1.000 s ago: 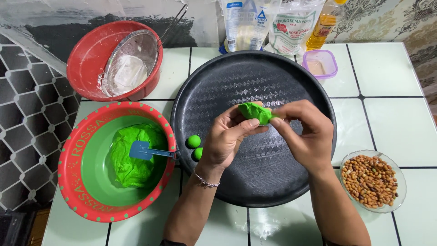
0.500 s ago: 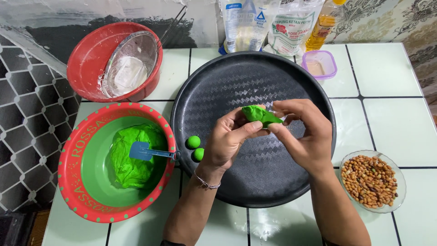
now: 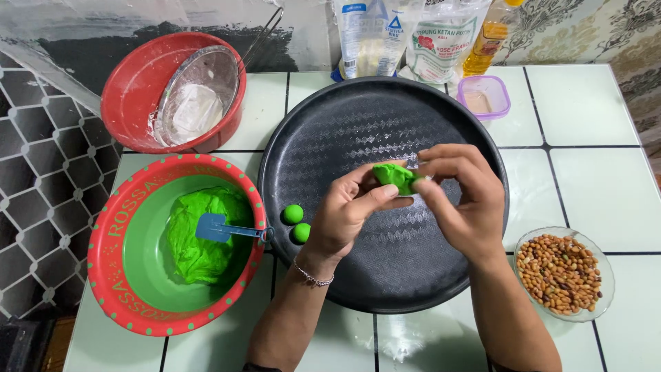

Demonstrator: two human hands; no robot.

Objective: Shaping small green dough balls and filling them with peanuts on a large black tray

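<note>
A green bowl (image 3: 120, 275) held green dough (image 3: 200, 238) and a blue scraper (image 3: 220, 227). Over the black tray (image 3: 358, 124), the left hand (image 3: 344, 217) and right hand (image 3: 461, 200) pinched a green dough lump (image 3: 394, 177) between fingertips. Peanuts (image 3: 561, 272) sat right.

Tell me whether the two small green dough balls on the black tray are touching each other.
Apart. The head view shows a thin strip of black tray between the upper ball and the lower ball.
</note>
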